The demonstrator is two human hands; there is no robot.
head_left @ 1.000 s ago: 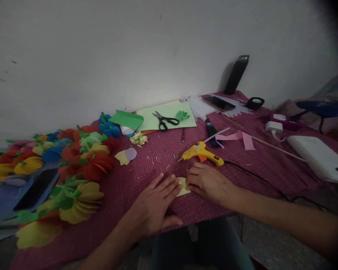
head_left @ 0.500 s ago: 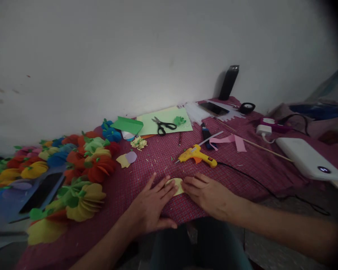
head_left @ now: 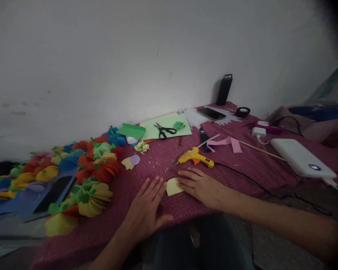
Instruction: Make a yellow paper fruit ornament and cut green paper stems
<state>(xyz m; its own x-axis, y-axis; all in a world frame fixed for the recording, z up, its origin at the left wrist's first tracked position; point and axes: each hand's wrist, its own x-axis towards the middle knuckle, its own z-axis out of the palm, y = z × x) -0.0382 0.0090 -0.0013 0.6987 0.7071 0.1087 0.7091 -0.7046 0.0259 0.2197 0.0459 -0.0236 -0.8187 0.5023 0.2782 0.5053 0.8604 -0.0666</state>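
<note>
A small pale yellow piece of paper [head_left: 173, 187] lies flat on the checked cloth near the table's front edge. My right hand [head_left: 201, 187] rests on its right end, palm down, with the fingers stretched out and covering that side. At the paper's left edge lies my left hand [head_left: 146, 206], flat with fingers extended and thumb spread; its fingertips are beside or just touching the paper. Beyond my right hand sits a yellow glue gun [head_left: 195, 156] with its nozzle toward the left.
Colourful paper pumpkins [head_left: 95, 168] crowd the left side. Black scissors [head_left: 163, 129] lie on a light green sheet [head_left: 149, 125] at the back. To the right are a pink paper strip [head_left: 225, 141], a white power bank [head_left: 301, 157] and a black bottle [head_left: 224, 90].
My left hand has slid left off the paper, so more of the yellow piece shows. My right hand stays on its right end. The camera view has shifted slightly.
</note>
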